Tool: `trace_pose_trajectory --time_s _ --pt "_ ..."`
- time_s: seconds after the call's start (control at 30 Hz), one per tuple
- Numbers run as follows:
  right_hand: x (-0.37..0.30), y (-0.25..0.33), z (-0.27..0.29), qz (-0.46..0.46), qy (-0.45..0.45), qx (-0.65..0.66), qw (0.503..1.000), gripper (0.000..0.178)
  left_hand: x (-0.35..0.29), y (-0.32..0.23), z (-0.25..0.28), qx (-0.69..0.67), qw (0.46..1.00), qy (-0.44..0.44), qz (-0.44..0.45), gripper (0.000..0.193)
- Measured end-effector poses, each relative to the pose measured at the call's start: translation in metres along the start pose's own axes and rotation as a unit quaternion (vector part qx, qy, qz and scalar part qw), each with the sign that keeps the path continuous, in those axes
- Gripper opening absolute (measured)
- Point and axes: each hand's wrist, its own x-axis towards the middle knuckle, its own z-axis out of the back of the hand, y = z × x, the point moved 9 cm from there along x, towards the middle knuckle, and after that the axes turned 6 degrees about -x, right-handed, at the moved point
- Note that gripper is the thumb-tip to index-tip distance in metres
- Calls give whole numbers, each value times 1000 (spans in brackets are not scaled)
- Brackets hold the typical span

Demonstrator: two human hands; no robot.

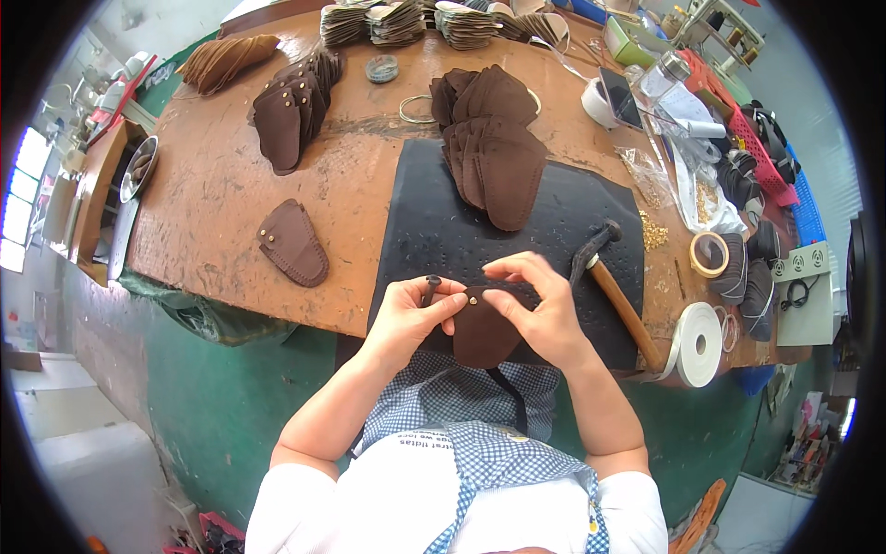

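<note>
A dark brown leather piece (486,337) with one brass rivet (473,301) is in front of me at the table's near edge. My left hand (411,314) is closed, pinching its left edge between thumb and fingers. A short dark metal punch (431,289) stands up from the same hand, tucked among its fingers. Over the leather's right side is my right hand (544,319), thumb at the leather and index finger apart from it. Its remaining fingers are partly hidden. Under the work lies a black mat (420,222), with a wooden-handled hammer (623,309) to the right.
Stacked brown leather pieces (503,175) lie on the mat's far part. A riveted piece (293,245) and a riveted stack (281,120) are on the left of the wooden table (203,203). Loose rivets (654,233), tape rolls (699,343) and a phone (620,98) are at right.
</note>
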Motion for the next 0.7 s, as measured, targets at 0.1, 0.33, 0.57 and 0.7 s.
trace_pose_trajectory --time_s 0.1,0.33,0.57,0.7 --pt "-20 -33 -32 -244 90 206 944 18 -1 0 -2 0 1000 -2 -5 18" --pt "-24 -37 -37 -267 105 266 920 14 -4 -3 -8 46 998 10 -37 16" --pt "-13 13 -3 -27 -7 106 994 19 -28 -40 -21 203 958 0 -204 11" --pt "-24 64 16 186 -78 9 979 20 -79 -78 -50 332 777 52 -533 20"
